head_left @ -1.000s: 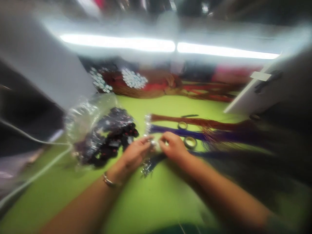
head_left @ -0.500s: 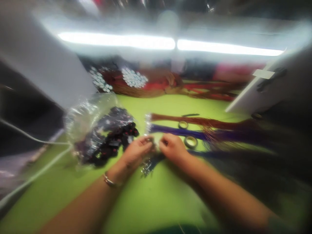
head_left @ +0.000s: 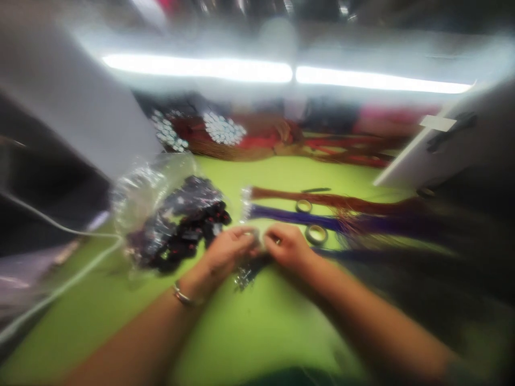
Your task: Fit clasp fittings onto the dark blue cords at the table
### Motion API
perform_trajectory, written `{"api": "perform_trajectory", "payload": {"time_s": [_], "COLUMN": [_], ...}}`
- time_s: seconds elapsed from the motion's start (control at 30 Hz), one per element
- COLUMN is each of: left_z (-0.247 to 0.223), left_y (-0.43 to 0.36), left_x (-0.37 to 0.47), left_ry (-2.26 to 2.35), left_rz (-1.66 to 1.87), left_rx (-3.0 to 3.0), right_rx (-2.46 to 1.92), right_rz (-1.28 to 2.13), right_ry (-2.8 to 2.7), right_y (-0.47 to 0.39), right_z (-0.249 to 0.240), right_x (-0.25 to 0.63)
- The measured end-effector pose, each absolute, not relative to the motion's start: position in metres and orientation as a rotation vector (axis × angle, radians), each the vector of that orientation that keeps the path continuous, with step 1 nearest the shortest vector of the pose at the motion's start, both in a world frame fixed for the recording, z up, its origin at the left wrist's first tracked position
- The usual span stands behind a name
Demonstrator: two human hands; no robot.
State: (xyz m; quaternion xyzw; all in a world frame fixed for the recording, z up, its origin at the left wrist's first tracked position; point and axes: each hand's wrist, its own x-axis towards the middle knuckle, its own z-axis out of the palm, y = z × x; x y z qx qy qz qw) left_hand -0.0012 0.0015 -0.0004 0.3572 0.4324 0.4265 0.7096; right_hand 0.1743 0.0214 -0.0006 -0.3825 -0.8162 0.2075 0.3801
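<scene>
Above the green tabletop, my left hand (head_left: 231, 249) is closed in a pinch on something small that blur keeps me from naming. My right hand (head_left: 289, 246), fingers curled, sits just to its right with a small bright spot at the fingertips; what it grips cannot be made out. Below and between them lies a bundle of dark blue wires with shiny metal ends (head_left: 243, 277). Beyond my hands, a purple-blue wire bundle (head_left: 285, 215) and a brown wire bundle (head_left: 285, 195) lie side by side, white ends to the left.
Left of my hands, a clear plastic bag (head_left: 134, 195) spills small black parts (head_left: 187, 233). Two tape rolls (head_left: 297, 207) lie among the wires. Red and brown wire bundles (head_left: 257, 147) with white ends line the back. A white cord (head_left: 60, 305) crosses at left; panels flank both sides.
The view has shifted slightly. My hands stay close together at the same spot, with only small finger movements; the right fingertips look a little more parted. The wires and bag have not moved.
</scene>
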Motion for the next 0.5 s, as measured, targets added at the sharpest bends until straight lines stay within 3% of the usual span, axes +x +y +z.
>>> {"api": "perform_trajectory", "payload": {"time_s": [0.5], "left_z": [-0.0055], "left_y": [0.0031], "left_x": [0.0041], "left_ry": [1.042], "left_rz": [0.936], "left_rx": [0.972], "right_rx": [-1.215], "right_rz": [0.389], "right_ry": [-2.174], "right_y": [0.0148], "right_z": [-0.0063], "right_x": [0.1686]}}
